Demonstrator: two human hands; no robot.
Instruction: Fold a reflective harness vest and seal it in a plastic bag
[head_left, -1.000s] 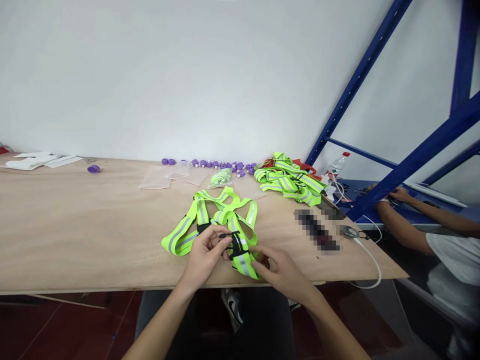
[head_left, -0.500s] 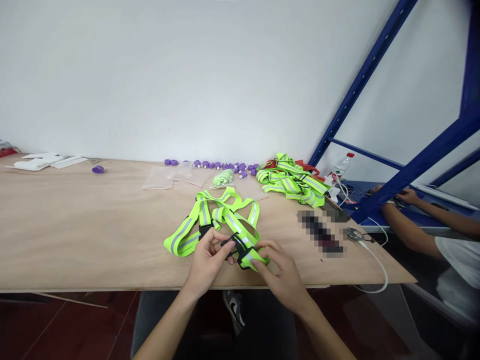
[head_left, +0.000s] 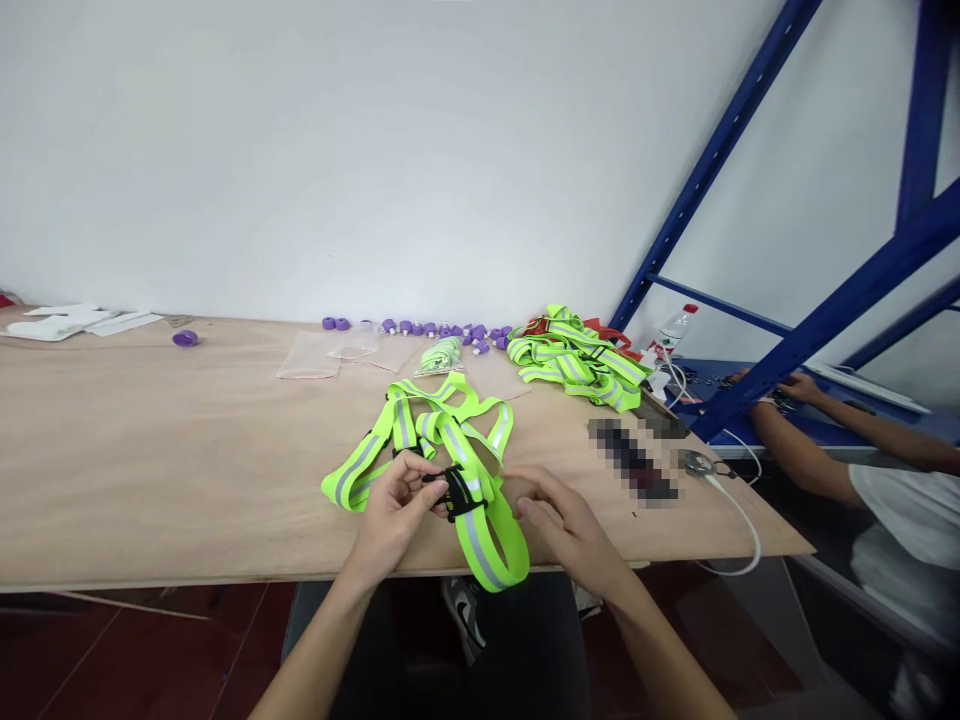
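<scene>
A neon-yellow reflective harness (head_left: 358,468) with silver stripes lies on the wooden table. Its black side-release buckle (head_left: 460,491) is pinched at the left end by the thumb and fingers of my left hand (head_left: 397,505). From that buckle a loop of strap (head_left: 487,555) hangs over the table's front edge. My right hand (head_left: 566,525) is just right of the loop, thumb and index finger apart, with nothing visible between them. Part of a second black buckle (head_left: 407,452) shows behind my left hand.
Behind the harness are a bagged strap bundle (head_left: 441,354), clear plastic bags (head_left: 309,357) and several purple caps (head_left: 431,330). More reflective harnesses (head_left: 581,358) are heaped at right, near a bottle (head_left: 675,330) and blue rack post (head_left: 712,165). A co-worker's arms (head_left: 806,440) are beyond.
My right hand has let go of the strap and moved slightly right. The strap has dropped into a hanging loop. The buckle has turned in my left hand, which still grips it.
</scene>
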